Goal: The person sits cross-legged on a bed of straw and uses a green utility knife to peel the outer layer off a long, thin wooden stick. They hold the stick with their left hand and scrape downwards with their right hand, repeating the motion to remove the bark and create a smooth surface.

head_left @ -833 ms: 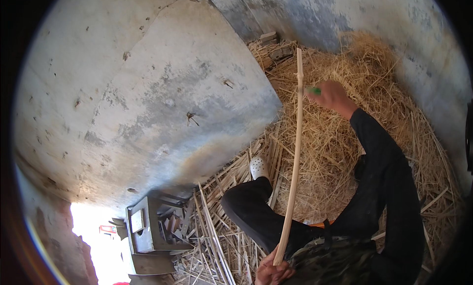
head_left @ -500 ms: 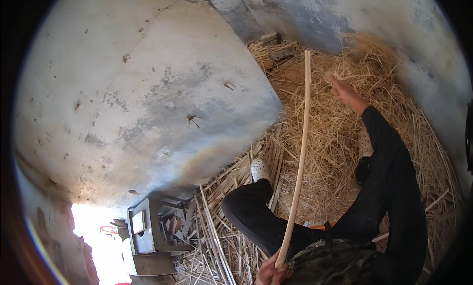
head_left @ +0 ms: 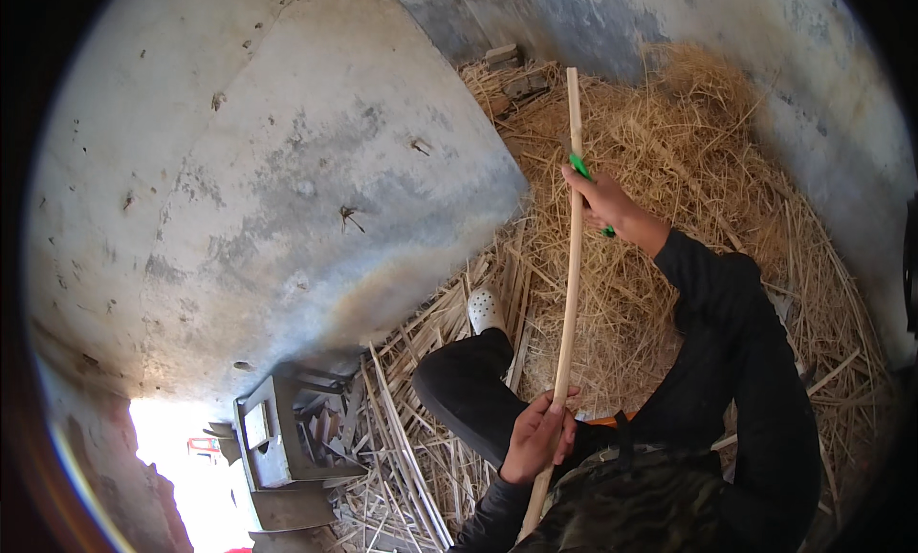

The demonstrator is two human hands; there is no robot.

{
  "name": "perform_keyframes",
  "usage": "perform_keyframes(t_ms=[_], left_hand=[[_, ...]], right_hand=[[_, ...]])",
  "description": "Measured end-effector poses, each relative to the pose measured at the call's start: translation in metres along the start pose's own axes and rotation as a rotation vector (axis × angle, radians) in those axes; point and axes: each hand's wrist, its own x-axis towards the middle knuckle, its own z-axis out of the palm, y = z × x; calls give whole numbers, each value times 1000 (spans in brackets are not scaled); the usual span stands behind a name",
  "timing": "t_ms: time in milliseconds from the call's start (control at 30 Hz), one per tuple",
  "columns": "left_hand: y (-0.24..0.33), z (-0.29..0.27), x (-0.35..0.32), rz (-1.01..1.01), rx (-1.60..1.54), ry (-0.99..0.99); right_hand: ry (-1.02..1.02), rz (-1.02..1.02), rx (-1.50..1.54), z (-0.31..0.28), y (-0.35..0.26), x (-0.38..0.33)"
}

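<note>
- Long pole [head_left: 571, 276]: pale bare wood, smooth and matt.
- Green tool [head_left: 579, 167]: looks like plastic.
- Shavings [head_left: 674, 171]: dry, rough, matt wood.
- Wall [head_left: 316, 171]: chalky, flaking plaster.
- Shoe [head_left: 485, 310]: smooth, matt rubber or plastic.
- Trousers [head_left: 464, 386]: matt black cloth.

Pale stick [head_left: 569, 304] held in two hands over loose straw [head_left: 660, 362]

The left hand [head_left: 538, 438] has its grip wrapped around the stick's lower part. The right hand [head_left: 604, 199] is by the stick's upper part, its grip around a green tool [head_left: 579, 165] that crosses the stick; the kind of tool is unclear. Left of the stick are a bent leg in black trousers [head_left: 464, 390], a white perforated shoe [head_left: 485, 310] and a stained pale wall [head_left: 239, 218]. Farther left of its lower end lie thin wooden strips [head_left: 402, 448], beside a grey box-like piece of furniture [head_left: 273, 429]. Just right of the lower end is a camouflage-patterned garment [head_left: 631, 496].
</note>
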Motion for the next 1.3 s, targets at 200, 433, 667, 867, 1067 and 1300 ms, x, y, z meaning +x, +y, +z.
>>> perform_keyframes(t_ms=[200, 433, 667, 867, 1067, 1300], left_hand=[[25, -7, 1, 51, 25, 155], [22, -12, -5, 45, -168, 89], [26, -12, -7, 14, -262, 85], [26, -16, -13, 52, -165, 84], [32, -14, -12, 95, -53, 125], [27, -6, -24, 8, -98, 135]], right_hand=[[-224, -338, -950, 34, -31, -81], [-145, -272, -1043, 45, 1, -65], [-255, -313, -974, 62, -3, -67], [-333, -342, -971, 74, -1, -86], [-183, -551, -1003, 71, 5, -67], [-166, -357, -987, 59, 7, -59]])
